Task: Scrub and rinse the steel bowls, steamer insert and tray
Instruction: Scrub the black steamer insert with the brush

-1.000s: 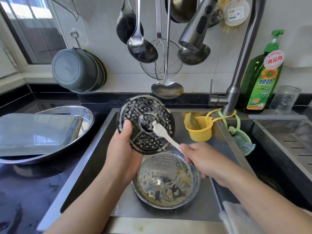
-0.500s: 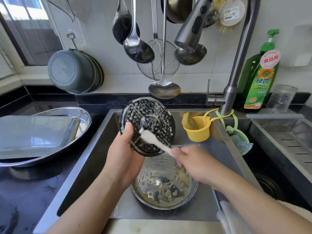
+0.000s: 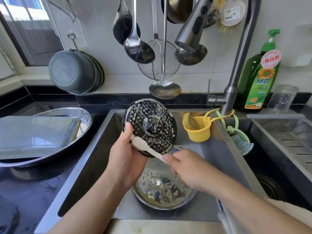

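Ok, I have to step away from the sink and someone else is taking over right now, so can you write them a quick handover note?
Left hand holds the steamer insert tilted up over the sink, soapy all over.
Right hand pinches the white brush, its head against the insert's lower left edge.
One steel bowl sits in the sink under the hands, streaked with suds, not rinsed.
The tray lies in a big steel bowl on the counter to the left; neither shows any suds.
The tap is not running.
Left to do: finish scrubbing the insert, rinse it and the bowl, then wash the tray and big bowl.
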Tool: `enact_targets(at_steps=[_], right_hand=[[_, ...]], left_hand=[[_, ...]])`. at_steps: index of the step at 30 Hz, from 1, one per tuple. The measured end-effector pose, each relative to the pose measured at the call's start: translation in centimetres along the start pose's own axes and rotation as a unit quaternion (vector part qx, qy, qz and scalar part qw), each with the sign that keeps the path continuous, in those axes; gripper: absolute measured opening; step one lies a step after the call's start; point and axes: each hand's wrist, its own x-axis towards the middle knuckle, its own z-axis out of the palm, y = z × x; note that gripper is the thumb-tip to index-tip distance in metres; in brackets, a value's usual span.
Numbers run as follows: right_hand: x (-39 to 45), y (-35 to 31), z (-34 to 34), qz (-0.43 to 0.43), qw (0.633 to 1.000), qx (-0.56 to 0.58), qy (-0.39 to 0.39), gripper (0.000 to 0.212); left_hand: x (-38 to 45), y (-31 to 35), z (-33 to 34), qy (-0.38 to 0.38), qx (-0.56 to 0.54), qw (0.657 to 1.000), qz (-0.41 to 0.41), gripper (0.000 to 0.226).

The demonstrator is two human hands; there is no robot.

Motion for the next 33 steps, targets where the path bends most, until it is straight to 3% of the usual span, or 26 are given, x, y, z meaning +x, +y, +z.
enact_targets(at_steps=[5, 10, 14, 17, 21, 28, 33], right_hand=[[0.8, 0.5, -1.0, 0.023, 0.997, 0.01, 0.067, 0.052], [0.5, -0.1, -0.4, 0.017, 0.999, -0.013, 0.028, 0.052], [1.4, 0.7, -1.8, 0.046, 0.995, -0.008, 0.087, 0.054], [0.9, 0.5, -1.3, 0.03, 0.998, -0.016, 0.056, 0.053], [0.7, 0.3, -1.5, 0.02, 0.999, -0.018, 0.033, 0.053], [1.0, 1.7, -3.6, 0.052, 0.987, 0.035, 0.146, 0.051], [-0.1, -0.1, -1.4, 0.005, 1.0, -0.002, 0.013, 0.049]], left_hand=[[-0.3, -0.1, 0.7, -0.03, 0.016, 0.999, -0.024, 0.081], [-0.5, 0.1, 0.9, -0.034, 0.03, 0.998, -0.038, 0.079], [-0.6, -0.8, 0.5, -0.074, 0.151, 0.985, -0.03, 0.036], [-0.7, -1.1, 0.2, -0.021, 0.213, 0.977, -0.01, 0.063], [-0.4, -0.9, -0.2, -0.011, 0.214, 0.977, -0.003, 0.062], [-0.2, -1.7, -0.5, -0.008, 0.316, 0.949, 0.009, 0.051], [0.0, -1.8, -1.1, 0.016, 0.328, 0.945, 0.009, 0.035]])
